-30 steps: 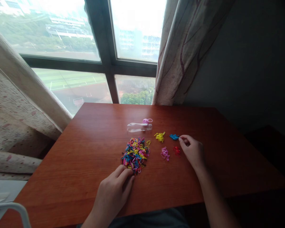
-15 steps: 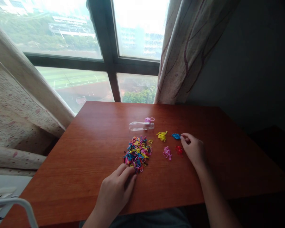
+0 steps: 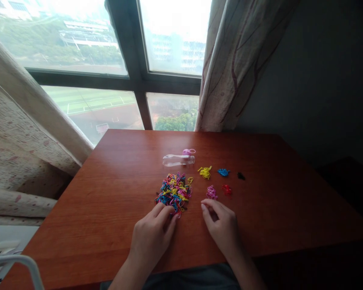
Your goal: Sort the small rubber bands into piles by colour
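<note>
A heap of small coloured rubber bands (image 3: 173, 192) lies mid-table. At its front edge my left hand (image 3: 153, 231) has thumb and fingertips closed on bands; exactly which ones is hidden. My right hand (image 3: 220, 223) hovers just in front of the pink rubber bands (image 3: 211, 192), its thumb and index tips close but slightly apart, with nothing visible between them. Sorted by colour to the right of the heap are yellow bands (image 3: 205, 172), blue bands (image 3: 223, 172), red bands (image 3: 226, 189) and a small black bunch (image 3: 241, 176).
Behind the heap a clear plastic bottle (image 3: 178, 160) lies on its side, with a pink looped cap (image 3: 188, 152) beside it. The wooden table (image 3: 109, 193) reaches to the window (image 3: 136, 80), which has curtains on both sides. A white metal rail (image 3: 21, 262) stands at the lower left.
My right hand has moved left and nearer me, from beside the blue bands to in front of the pink ones. The black bunch now shows. My left hand stays at the heap.
</note>
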Demonstrator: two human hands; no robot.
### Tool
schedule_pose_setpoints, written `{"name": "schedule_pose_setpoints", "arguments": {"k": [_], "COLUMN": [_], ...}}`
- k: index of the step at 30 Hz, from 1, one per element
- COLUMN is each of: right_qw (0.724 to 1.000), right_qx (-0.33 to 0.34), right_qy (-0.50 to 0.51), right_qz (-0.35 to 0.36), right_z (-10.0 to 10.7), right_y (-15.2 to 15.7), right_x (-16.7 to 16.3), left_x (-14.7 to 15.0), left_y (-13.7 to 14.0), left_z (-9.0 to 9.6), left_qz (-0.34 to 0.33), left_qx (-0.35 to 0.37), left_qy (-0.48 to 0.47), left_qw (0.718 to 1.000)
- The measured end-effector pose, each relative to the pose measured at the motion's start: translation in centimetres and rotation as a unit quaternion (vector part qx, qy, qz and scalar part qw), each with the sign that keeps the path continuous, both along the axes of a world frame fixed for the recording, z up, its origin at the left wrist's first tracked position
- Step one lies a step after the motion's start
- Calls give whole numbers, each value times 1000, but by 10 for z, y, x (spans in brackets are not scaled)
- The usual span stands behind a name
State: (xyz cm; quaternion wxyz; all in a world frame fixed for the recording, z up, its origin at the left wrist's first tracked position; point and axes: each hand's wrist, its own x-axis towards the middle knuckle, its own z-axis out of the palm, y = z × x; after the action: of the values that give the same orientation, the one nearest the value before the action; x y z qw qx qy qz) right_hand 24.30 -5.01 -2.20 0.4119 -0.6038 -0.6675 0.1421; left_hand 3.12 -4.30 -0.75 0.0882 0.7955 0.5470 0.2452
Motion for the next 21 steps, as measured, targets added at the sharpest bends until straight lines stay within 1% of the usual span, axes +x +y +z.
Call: {"name": "schedule_pose_setpoints", "arguments": {"k": [3, 8, 13, 16, 21], "right_qw": [1000, 1000, 998, 997, 993], "right_qx": [-8, -16, -28, -31, -25], "right_qy": [-3, -2, -15, -36, -73], "right_qz": [16, 27, 46, 63, 86], "right_z": [-3, -6, -7, -6, -2], "right_y": [-6, -12, -18, -22, -26], "right_x": [-7, -9, -13, -16, -22], "left_x": [2, -4, -3, 9, 37], "left_y": [0, -5, -3, 7, 38], "left_z": [0, -2, 7, 18, 38], "left_qz": [6, 20, 38, 17, -46], "left_qx": [-5, -10, -11, -23, -74], "left_qy": [-6, -68, -129, -140, -130], "left_qw": [1000, 997, 991, 990, 988]}}
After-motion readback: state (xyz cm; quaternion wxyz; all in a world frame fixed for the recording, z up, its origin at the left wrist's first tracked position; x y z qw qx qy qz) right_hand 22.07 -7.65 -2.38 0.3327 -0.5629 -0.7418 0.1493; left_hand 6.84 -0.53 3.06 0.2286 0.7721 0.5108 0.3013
